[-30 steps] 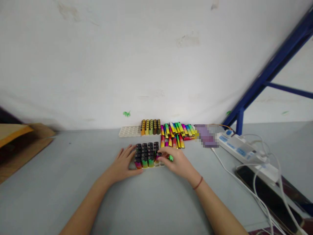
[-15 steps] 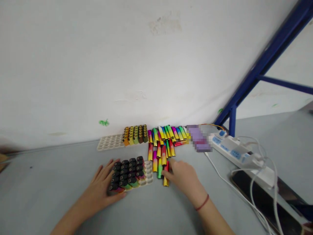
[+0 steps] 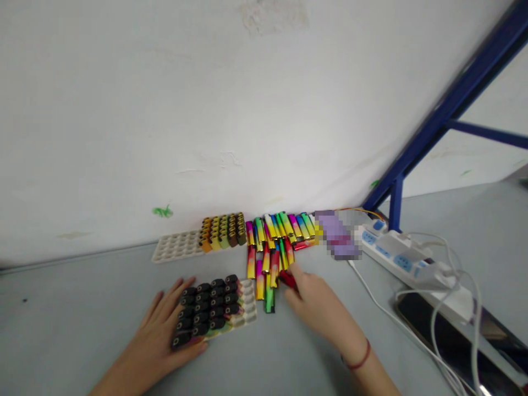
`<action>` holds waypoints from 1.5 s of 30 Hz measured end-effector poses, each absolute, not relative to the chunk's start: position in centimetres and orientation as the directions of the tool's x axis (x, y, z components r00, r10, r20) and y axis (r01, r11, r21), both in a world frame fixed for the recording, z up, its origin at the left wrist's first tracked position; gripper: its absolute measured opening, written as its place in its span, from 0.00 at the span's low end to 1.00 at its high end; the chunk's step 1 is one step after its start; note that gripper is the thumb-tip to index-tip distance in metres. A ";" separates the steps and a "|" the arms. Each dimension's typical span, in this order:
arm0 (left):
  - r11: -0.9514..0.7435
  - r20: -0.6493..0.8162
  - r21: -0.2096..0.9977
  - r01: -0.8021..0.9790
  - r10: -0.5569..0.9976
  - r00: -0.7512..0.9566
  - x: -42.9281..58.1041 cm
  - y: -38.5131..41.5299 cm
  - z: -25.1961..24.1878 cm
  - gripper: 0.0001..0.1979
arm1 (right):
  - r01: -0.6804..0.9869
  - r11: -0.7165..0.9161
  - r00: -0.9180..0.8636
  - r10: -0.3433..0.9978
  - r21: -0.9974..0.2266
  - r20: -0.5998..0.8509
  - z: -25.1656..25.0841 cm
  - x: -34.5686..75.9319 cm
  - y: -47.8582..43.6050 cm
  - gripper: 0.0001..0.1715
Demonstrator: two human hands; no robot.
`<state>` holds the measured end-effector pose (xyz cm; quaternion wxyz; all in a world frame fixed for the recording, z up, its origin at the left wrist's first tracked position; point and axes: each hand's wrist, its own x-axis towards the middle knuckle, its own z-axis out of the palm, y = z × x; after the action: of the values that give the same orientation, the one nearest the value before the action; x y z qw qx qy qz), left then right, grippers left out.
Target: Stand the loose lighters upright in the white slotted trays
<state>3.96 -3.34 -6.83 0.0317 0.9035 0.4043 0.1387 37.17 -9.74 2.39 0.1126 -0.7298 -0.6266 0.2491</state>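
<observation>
My left hand (image 3: 154,335) straddles the left end of a pale moulded tray (image 3: 249,311), its thumb along the front edge and its fingers spread at the back left. Black-topped lighters (image 3: 206,305) stand upright in most of that tray; the pockets at its right end are bare. My right hand (image 3: 315,300) is closed on a red lighter (image 3: 287,279), tilted and partly hidden by the fingers. Just left of it lies a loose pile of shiny coloured lighters (image 3: 274,267), with a green one (image 3: 269,300) nearest me.
Against the wall, a second pale tray (image 3: 175,246) holds upright lighters (image 3: 223,231) in its right half. A blurred-out purple item (image 3: 338,236) lies right of the pile. Further right are a white power strip (image 3: 416,272), white cables, a dark phone-like slab (image 3: 441,335) and a blue metal frame (image 3: 424,137).
My right hand has drawn the red lighter off the front of the pile and turned it. My left hand stays at the tray. The camera view has shifted slightly.
</observation>
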 end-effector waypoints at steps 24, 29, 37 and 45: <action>-0.664 0.115 0.174 0.727 0.747 0.655 4.4 -2.9 -6.0 0.43 | 0.202 -0.053 0.631 0.771 -0.978 0.088 -3.1 36.5 -6.4 0.27; -0.662 0.105 0.180 0.728 0.748 0.655 4.5 -2.8 -5.9 0.43 | 0.320 -0.035 0.671 0.714 -0.947 0.200 -2.6 36.6 -6.4 0.22; -0.650 0.105 0.200 0.733 0.758 0.644 4.7 -2.9 -5.8 0.41 | 0.306 -0.040 0.658 0.731 -0.951 0.181 -3.0 36.0 -6.6 0.27; -0.641 0.107 0.217 0.736 0.766 0.635 5.0 -2.9 -5.6 0.41 | 0.310 -0.027 0.680 0.705 -0.950 0.202 -2.7 36.3 -6.5 0.21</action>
<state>4.97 -2.92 -5.60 0.0768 0.9008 0.4168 0.0947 36.30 -6.54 -2.70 0.5950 -0.6973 -0.3638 0.1658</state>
